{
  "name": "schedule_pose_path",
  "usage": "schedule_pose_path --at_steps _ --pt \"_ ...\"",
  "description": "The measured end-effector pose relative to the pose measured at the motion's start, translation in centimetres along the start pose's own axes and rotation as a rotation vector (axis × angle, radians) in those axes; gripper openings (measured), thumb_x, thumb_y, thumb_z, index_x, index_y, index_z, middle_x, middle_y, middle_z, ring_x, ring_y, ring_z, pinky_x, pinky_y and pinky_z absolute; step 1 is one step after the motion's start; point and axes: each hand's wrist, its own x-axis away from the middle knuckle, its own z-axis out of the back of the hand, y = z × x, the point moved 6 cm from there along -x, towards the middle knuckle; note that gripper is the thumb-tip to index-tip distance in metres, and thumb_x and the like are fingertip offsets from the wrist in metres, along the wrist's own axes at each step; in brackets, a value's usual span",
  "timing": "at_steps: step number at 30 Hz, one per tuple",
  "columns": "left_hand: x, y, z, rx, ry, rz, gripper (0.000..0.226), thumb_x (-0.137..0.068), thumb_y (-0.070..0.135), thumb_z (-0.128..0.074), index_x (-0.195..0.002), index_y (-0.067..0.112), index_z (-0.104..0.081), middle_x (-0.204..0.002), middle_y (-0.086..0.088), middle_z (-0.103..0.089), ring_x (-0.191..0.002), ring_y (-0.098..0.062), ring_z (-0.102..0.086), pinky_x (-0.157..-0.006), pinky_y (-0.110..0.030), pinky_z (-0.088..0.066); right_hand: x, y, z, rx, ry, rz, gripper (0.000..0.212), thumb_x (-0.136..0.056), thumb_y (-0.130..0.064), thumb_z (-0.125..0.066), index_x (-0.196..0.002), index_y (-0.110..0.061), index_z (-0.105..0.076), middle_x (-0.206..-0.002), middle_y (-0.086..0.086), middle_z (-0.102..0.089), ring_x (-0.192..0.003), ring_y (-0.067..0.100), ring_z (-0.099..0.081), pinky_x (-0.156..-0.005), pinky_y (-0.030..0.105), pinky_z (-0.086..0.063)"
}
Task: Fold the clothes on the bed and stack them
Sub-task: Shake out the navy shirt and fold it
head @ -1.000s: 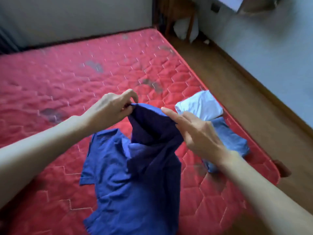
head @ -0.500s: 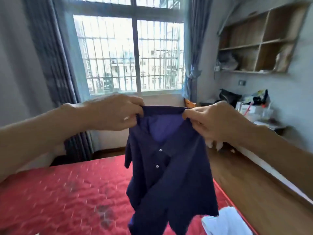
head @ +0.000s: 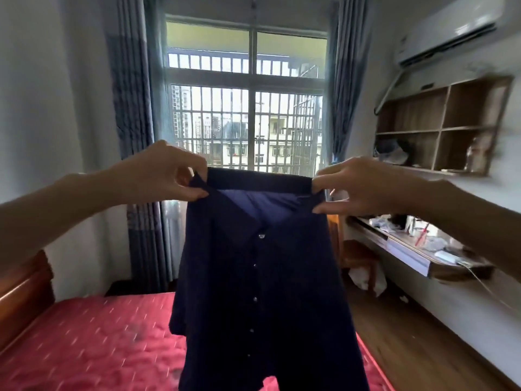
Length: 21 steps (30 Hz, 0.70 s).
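A dark navy buttoned shirt (head: 262,277) hangs in the air above the red bed (head: 93,348), held up at its top edge and spread between both hands. The left hand (head: 160,173) pinches the left corner of the collar band, its grip clamped on the cloth between thumb and fingers. The right hand (head: 361,184) pinches the right corner the same way. The shirt's hem runs out of the bottom of the frame, and its left sleeve is lost in folds. The cloth hides the near part of the bed behind it. The mattress is blurred. Behind stands a barred window (head: 248,108); right of it, a wall shelf (head: 442,128) and a cluttered tabletop (head: 408,249), their contents too smeared to name.
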Motion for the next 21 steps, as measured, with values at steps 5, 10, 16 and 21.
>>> schedule_pose_path --at_steps 5,10,16,21 --pt "3.2 -0.9 -2.8 0.384 0.108 0.21 0.034 -0.077 0.005 -0.077 -0.082 0.036 -0.064 -0.081 0.011 -0.068 -0.068 -0.004 -0.067 -0.063 -0.016 -0.053 2.3 0.3 -2.3 -0.473 0.236 -0.244 0.014 -0.077 -0.02 -0.077 -0.087 -0.012 -0.072 -0.083 -0.007 -0.072 -0.079 -0.005 -0.065 -0.071 0.007 -0.049" --pt "6.5 -1.4 -9.5 0.588 0.073 0.289 0.034 -0.085 -0.008 -0.065 -0.092 0.026 -0.062 -0.087 0.005 -0.062 -0.075 -0.003 -0.061 -0.071 -0.015 -0.052 3.8 0.3 -8.5 -0.779 0.21 -0.528 0.024 -0.073 -0.005 -0.08 -0.086 -0.021 -0.068 -0.077 -0.007 -0.071 -0.071 0.005 -0.066 -0.071 0.017 -0.05" --pt "10.0 -4.5 -16.2 0.732 0.093 0.569 0.03 -0.084 0.0 -0.07 -0.104 0.02 -0.061 -0.08 0.011 -0.06 -0.064 -0.003 -0.059 -0.055 -0.015 -0.048 4.4 -0.3 -16.5 -1.005 0.154 -0.793 0.027 -0.084 -0.002 -0.069 -0.111 -0.003 -0.063 -0.101 0.019 -0.069 -0.091 0.026 -0.068 -0.073 0.027 -0.058" --pt "10.9 -6.3 -18.9 0.687 0.221 0.887 0.019 -0.082 0.001 -0.071 -0.099 0.008 -0.066 -0.081 0.001 -0.067 -0.072 -0.014 -0.061 -0.057 -0.018 -0.046 3.8 -0.3 -19.9 -0.893 0.227 -1.019 0.015 -0.08 -0.009 -0.074 -0.094 -0.006 -0.073 -0.091 0.01 -0.073 -0.09 0.028 -0.068 -0.084 0.042 -0.054"
